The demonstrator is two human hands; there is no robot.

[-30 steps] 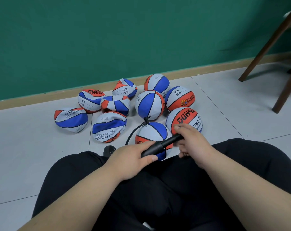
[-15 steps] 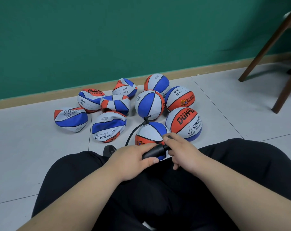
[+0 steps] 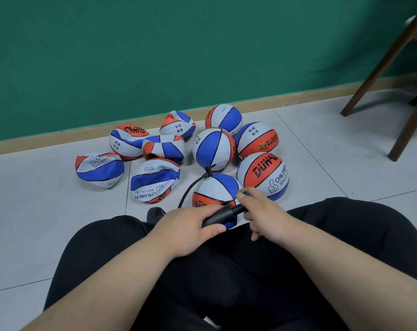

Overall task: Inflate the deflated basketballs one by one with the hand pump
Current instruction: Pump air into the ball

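The pump (image 3: 220,215) lay above the lap just in front of the near ball (image 3: 212,189), its long axis slanting up to the right. The left hand (image 3: 188,226) gripped its barrel and the right hand (image 3: 265,215) curled round its handle end, the 2 hands close together. Its hose (image 3: 190,187) ran to the ball's top.

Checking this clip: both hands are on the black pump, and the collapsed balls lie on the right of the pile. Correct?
One slip. The left hand and right hand do grip the black pump, but the head view shows the collapsed balls on the left of the pile; the round balls are on the right.
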